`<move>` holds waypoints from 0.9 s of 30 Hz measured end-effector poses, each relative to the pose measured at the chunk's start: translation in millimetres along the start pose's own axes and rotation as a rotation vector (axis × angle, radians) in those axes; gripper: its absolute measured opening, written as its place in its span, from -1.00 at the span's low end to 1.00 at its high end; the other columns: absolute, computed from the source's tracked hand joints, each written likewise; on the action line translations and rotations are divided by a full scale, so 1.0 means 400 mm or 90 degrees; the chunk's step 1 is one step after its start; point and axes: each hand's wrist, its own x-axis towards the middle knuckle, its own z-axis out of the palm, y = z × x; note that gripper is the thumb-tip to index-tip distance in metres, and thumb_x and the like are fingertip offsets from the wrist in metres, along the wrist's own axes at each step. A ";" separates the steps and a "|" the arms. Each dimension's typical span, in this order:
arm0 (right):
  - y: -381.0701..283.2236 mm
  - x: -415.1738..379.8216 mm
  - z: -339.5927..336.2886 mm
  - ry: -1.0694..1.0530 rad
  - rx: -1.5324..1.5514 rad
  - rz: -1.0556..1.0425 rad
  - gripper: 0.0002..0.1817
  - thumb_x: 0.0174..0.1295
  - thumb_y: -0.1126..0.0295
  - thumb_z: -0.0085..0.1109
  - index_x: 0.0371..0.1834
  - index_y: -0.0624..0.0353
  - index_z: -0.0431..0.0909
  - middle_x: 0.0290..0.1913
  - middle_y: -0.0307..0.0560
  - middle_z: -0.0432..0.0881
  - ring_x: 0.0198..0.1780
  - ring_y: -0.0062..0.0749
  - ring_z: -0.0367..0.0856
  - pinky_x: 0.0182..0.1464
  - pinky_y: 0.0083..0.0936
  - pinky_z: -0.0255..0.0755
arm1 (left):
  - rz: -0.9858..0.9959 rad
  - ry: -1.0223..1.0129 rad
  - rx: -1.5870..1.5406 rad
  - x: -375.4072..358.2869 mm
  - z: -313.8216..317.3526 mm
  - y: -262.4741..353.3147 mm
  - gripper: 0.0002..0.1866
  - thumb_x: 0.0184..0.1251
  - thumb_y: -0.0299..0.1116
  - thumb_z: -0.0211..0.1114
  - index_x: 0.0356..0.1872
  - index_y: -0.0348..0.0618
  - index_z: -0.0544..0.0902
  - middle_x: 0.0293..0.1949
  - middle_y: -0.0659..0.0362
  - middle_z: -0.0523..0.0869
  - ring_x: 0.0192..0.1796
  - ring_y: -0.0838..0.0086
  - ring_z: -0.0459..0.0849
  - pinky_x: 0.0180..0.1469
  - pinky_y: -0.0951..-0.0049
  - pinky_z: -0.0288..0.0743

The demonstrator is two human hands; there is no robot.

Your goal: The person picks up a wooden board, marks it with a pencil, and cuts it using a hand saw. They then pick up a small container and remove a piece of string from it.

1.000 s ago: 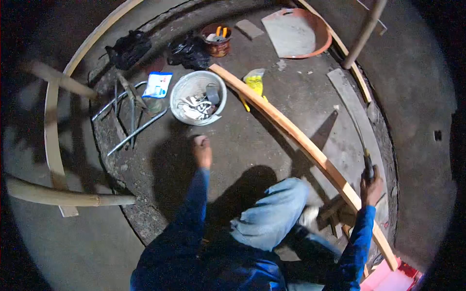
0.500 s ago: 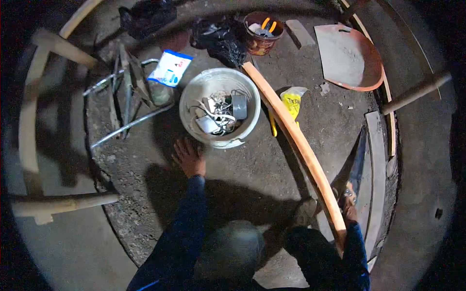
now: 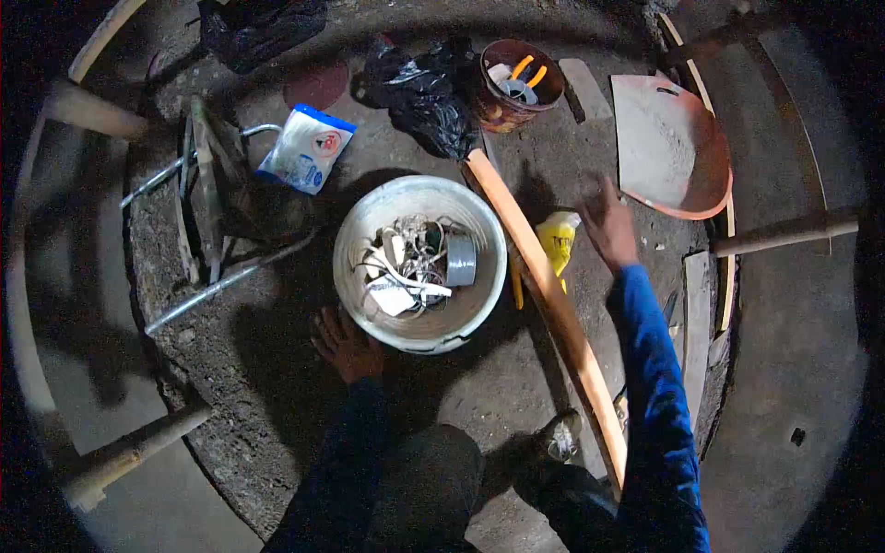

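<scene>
My left hand (image 3: 348,347) lies flat on the dirt floor with its fingers spread, close to the lower left rim of a white bucket (image 3: 345,235). Inside the bucket are tangled wires, white electrical fittings and a grey roll of tape (image 3: 461,261). Reaching forward on the right, my right hand (image 3: 610,227) is empty with its fingers apart. It is just right of a yellow plastic bag (image 3: 557,241) and short of an orange-rimmed scoop-shaped pan (image 3: 721,166). A long wooden strip (image 3: 525,232) runs between the bucket and my right arm. The handsaw is mostly hidden by that forearm.
A brown pot (image 3: 509,112) holds orange-handled pliers (image 3: 529,74). Black plastic bags (image 3: 429,92) and a white-blue packet (image 3: 308,149) lie farther back. Metal tubing (image 3: 205,295) stands at left. Wooden poles (image 3: 784,234) jut in from both sides.
My right hand has let go of the handsaw and moved forward, past the yellow bag. My left hand stays on the floor. The view has shifted slightly.
</scene>
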 end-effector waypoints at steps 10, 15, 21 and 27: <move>-0.089 0.406 0.215 0.148 0.009 -0.077 -0.47 0.18 0.40 0.27 0.20 0.41 0.40 -0.10 0.28 0.66 -0.07 -0.01 0.68 -0.07 -0.34 0.53 | -0.052 -0.102 -0.016 0.027 -0.048 0.029 -0.13 0.19 0.32 0.06 0.39 -0.10 0.25 0.50 -0.08 0.04 0.55 0.07 -0.09 0.46 -0.23 -0.27; 0.004 0.397 0.134 0.215 0.006 -0.177 -0.52 0.15 0.38 0.31 0.13 0.32 0.48 -0.17 0.21 0.68 -0.14 -0.06 0.69 -0.10 -0.38 0.53 | -0.020 -0.122 0.066 0.035 -0.048 0.025 -0.09 0.15 0.34 0.09 0.41 -0.09 0.22 0.49 -0.06 0.04 0.55 0.07 -0.06 0.48 -0.18 -0.24; 0.075 0.018 -0.122 0.210 -0.048 -0.010 -0.58 0.23 0.46 0.20 0.16 0.30 0.47 -0.06 0.15 0.66 -0.04 -0.16 0.66 0.00 -0.41 0.51 | 0.012 -0.007 0.058 0.018 0.009 0.014 -0.07 0.12 0.36 0.07 0.44 0.02 0.17 0.51 -0.01 0.01 0.55 0.10 -0.07 0.49 -0.12 -0.23; -0.074 -0.579 -0.282 0.167 -0.090 0.153 -0.59 0.00 0.72 0.23 -0.01 0.30 0.55 -0.05 -0.01 0.66 0.02 -0.32 0.62 0.09 -0.47 0.46 | 0.005 -0.083 0.176 0.001 0.037 0.001 -0.11 0.19 0.35 -0.08 0.47 0.04 0.13 0.53 0.01 -0.02 0.56 0.10 -0.12 0.48 -0.14 -0.21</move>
